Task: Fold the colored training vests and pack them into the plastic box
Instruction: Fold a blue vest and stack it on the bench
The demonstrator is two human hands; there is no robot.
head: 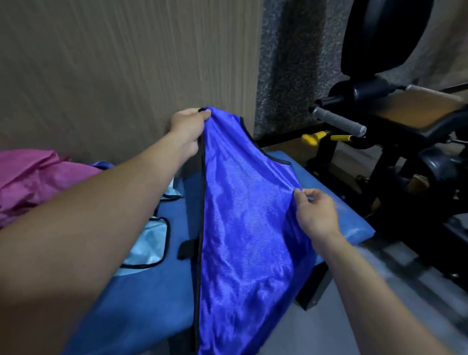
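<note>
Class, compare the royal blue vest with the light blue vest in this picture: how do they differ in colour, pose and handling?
The royal blue vest is a deep, glossy blue; the light blue vest is pale. The royal blue vest is held up off the blue padded bench, the left hand gripping its top and the right hand pinching its edge; the light blue vest lies untouched on the bench, partly hidden by the left arm. Both have black trim.

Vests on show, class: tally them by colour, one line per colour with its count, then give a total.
Royal blue vest, held up by the left hand and right hand: 1
Light blue vest, lying on the blue mat: 1
Pink vests, a heap whose number cannot be told: at least 1
Total: at least 3
</note>
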